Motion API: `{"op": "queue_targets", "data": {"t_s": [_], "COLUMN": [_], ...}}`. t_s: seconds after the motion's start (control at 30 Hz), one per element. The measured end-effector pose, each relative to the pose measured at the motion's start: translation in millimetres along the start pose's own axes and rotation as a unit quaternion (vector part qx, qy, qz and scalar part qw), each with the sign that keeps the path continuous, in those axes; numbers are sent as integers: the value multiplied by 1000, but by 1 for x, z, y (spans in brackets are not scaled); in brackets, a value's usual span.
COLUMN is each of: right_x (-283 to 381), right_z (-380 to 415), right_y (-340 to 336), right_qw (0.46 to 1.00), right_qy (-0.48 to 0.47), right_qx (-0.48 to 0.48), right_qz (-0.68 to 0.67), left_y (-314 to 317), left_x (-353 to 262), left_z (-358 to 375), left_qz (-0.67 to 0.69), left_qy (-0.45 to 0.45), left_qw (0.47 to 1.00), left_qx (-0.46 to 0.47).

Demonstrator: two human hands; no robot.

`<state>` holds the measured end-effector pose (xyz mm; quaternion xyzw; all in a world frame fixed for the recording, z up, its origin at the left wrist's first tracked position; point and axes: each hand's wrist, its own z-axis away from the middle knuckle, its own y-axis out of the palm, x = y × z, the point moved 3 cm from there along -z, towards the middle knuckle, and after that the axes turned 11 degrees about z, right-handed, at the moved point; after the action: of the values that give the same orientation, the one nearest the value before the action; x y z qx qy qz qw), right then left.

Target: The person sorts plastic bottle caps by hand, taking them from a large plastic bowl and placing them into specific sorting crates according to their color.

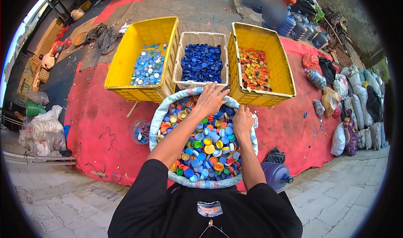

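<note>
A round sack with a rolled, pale blue rim (158, 116) stands before me, full of mixed bottle caps (208, 147). My left hand (211, 98) lies over the far rim, its fingers spread. At the rim's far right is my right hand (243, 120), fingers bent down on the fabric; whether they pinch it I cannot make out. Beyond the sack are three crates: a yellow one (115, 72) with light blue and white caps, a white one (224, 61) with dark blue caps, and another yellow one (285, 70) with red, orange and yellow caps.
Red sheeting (96, 124) covers the ground. A clear round container (140, 132) is left of the sack; a blue water jug (275, 175) and a black bag (275, 155) are at its right. Filled sacks (357, 108) line the right side, more bags (44, 131) the left.
</note>
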<state>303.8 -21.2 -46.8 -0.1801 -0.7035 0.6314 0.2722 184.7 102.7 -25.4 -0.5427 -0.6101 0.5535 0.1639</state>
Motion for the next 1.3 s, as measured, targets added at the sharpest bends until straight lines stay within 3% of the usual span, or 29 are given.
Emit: {"op": "queue_targets", "data": {"t_s": [0.07, 0.17, 0.2, 0.23, 0.27, 0.3, 0.33, 0.37, 0.43, 0.47, 0.5, 0.57, 0.63, 0.7, 0.77, 0.83, 0.9, 0.97, 1.03, 1.07, 1.1, 1.17, 1.2, 1.3], "right_x": [-11, -42, -52, -61, -68, -67, -66, -64, -75, -82, -84, -104, -125, -150, -149, -138, -114, -99, -102, -105, -111, -127, -127, -129], "right_z": [-12, -49, -65, -78, -85, -86, -81, -79, -81, -86, -92, -86, -67, -34, 18, 79, 127, 159, 159, 159, 161, 166, 164, 169], "right_y": [14, 32, 38, 47, 55, 62, 69, 82, 91, 84, 82, 69, 38, 13, -21, -38, -50, -40, -32, -27, -8, 30, 25, 43], "right_qw": [999, 993, 967, 887, 764, 601, 555, 533, 619, 724, 849, 952, 954, 943, 951, 943, 957, 965, 949, 941, 869, 636, 527, 274], "right_qy": [19, 22, 41, 76, 107, 131, 107, 176, 240, 213, 172, 120, 148, 173, 168, 129, 67, 123, 167, 185, 239, 321, 324, 208], "right_qx": [-9, 73, 156, 271, 373, 459, 467, 436, 399, 337, 186, -100, -131, -54, 114, 220, 230, 162, 159, 157, 166, 164, 173, 209], "right_qz": [-35, -94, -199, -366, -516, -641, -680, -703, -632, -563, -464, -263, -227, -278, -232, -215, -165, -168, -214, -235, -400, -682, -767, -915], "left_y": [39, 65, 72, 76, 80, 84, 89, 97, 93, 89, 84, 75, 57, 47, 54, 76, 77, 91, 101, 104, 113, 132, 127, 121], "left_x": [9, 21, 29, 39, 50, 59, 67, 68, 42, 27, 14, 4, -27, -74, -116, -143, -163, -164, -165, -168, -169, -174, -181, -189], "left_z": [-15, -38, -47, -59, -73, -81, -83, -89, -91, -88, -84, -86, -87, -75, -41, -3, 19, 30, 27, 23, 16, 1, -6, -26], "left_qz": [10, 131, 182, 213, 242, 270, 294, 239, 85, -8, -101, -48, 55, 131, 166, 185, 152, 130, 105, 97, 94, 87, 143, 172], "left_qy": [25, -98, -134, -167, -201, -237, -289, -290, -349, -288, -220, -119, -41, 111, 180, 255, 284, 283, 271, 281, 226, 116, 121, 59], "left_qw": [999, 969, 963, 944, 920, 891, 850, 859, 900, 941, 965, 992, 997, 984, 956, 924, 924, 924, 925, 932, 935, 924, 933, 905], "left_qx": [40, 184, 150, 192, 234, 277, 327, 348, 247, 177, 105, -14, -38, 35, 161, 218, 208, 222, 245, 209, 258, 353, 308, 384]}}
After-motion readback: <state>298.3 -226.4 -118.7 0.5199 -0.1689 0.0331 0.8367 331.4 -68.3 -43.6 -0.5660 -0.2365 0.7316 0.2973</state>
